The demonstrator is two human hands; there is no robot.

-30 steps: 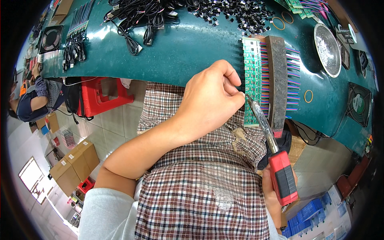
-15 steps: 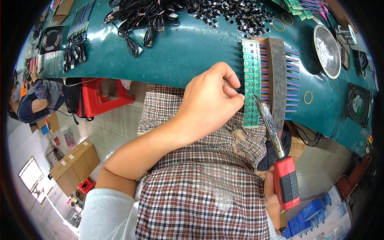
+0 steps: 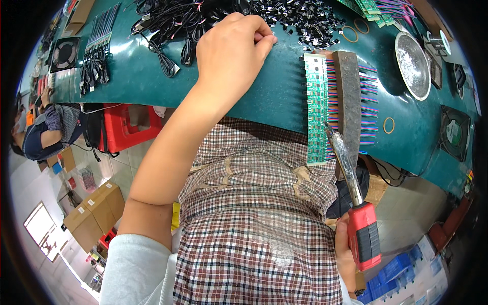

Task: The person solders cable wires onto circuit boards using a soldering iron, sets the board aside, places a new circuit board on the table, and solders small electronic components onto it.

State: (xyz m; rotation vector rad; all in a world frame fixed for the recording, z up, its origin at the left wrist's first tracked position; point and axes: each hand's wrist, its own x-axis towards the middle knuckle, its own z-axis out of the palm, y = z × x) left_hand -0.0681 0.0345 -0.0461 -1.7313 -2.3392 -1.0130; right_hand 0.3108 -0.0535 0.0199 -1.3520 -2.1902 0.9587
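Note:
My left hand is raised over the table at the near edge of a heap of small black connectors. Its thumb and fingers are pinched together; anything between them is hidden. Low on the right, my right hand grips a soldering iron with a red and black handle. Its tip is over the green circuit board strip, near the board's right side; contact cannot be told. Black connectors line the board's left edge, and coloured wires run right from it beneath a dark grey bar.
Black cables are piled at the back left, beside a finished-looking row of wired boards. A metal bowl, rubber bands and a fan lie to the right. Another person sits at the far left, near a red stool.
My left hand has moved from beside the circuit board up and left to the connector heap. The soldering iron has stayed nearly in place over the board.

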